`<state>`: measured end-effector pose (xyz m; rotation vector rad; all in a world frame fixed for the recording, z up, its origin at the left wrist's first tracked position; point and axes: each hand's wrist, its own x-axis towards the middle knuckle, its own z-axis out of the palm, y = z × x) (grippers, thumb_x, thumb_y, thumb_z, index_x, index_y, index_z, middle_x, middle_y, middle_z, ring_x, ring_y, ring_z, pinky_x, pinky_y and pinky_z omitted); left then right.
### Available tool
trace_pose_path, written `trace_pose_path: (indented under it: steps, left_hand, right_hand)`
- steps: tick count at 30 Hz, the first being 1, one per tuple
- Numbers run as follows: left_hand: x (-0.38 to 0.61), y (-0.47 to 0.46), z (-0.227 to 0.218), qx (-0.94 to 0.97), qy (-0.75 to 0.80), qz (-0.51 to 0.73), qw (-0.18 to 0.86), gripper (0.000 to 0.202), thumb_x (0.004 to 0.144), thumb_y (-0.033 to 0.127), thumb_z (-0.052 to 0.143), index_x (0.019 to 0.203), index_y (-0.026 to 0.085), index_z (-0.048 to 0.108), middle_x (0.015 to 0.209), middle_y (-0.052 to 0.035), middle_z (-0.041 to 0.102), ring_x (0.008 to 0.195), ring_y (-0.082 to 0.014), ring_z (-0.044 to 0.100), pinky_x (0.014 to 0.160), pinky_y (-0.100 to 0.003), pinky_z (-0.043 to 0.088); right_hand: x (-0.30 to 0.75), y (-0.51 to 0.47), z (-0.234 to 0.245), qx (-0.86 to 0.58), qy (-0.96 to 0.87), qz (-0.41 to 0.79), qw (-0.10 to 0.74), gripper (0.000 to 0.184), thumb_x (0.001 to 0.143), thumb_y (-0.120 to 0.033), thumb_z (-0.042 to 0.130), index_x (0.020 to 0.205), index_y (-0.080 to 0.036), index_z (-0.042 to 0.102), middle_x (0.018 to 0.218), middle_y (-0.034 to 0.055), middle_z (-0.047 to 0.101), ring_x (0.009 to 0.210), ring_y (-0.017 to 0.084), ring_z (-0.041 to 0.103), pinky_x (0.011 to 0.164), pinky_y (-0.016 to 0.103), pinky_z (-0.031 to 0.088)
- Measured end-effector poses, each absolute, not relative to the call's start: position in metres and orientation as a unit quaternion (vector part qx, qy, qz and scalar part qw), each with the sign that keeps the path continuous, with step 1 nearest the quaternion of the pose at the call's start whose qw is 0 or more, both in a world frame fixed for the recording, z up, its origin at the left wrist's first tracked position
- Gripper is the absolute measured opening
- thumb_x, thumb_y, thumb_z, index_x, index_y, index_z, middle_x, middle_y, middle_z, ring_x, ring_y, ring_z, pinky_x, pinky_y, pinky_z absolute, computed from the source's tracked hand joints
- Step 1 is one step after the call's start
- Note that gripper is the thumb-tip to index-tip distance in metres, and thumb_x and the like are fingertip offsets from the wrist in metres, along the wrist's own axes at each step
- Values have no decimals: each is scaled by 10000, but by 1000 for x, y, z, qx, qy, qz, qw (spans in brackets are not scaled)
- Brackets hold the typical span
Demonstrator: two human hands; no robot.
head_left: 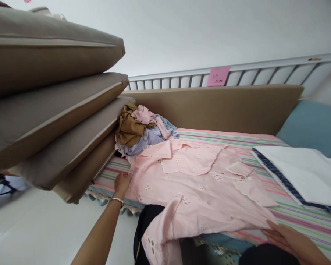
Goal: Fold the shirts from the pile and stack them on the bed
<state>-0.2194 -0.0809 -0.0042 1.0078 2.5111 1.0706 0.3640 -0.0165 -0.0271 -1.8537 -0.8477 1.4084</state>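
A pink eyelet shirt (198, 184) lies spread on a striped bed sheet (314, 217), one sleeve hanging over the near edge. My left hand (121, 184), with a bracelet at the wrist, grips the shirt's left edge with curled fingers. My right hand (285, 235) lies flat with fingers stretched out on the shirt's lower right hem.
A heap of brown, pink and lilac clothes (140, 129) sits at the bed's far left. Stacked tan cushions (49, 110) lean at the left. A folded white cloth with blue trim (300, 173) lies at the right. A tan headboard (223, 106) and white rail with a pink note (218, 76) stand behind.
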Motion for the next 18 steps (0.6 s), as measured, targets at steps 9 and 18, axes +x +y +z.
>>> trace_pose_path:
  steps: [9,18]
  left_hand:
    - [-229,-21,-4,359,852,365,113,272,755,386,542,827,152,661,893,-109,704,820,-207,622,678,-274,399]
    - [-228,8,-21,356,820,417,164,75,682,240,587,673,167,603,607,4,636,563,-128,570,550,-225,404]
  right_hand:
    - [370,-9,-25,-721,-255,562,314,430,546,-349,697,905,-222,498,818,141,693,910,307,662,711,339,599]
    - [361,-10,-18,-742,-245,542,309,249,609,-317,657,817,-237,546,865,162,683,782,260,683,633,296,593]
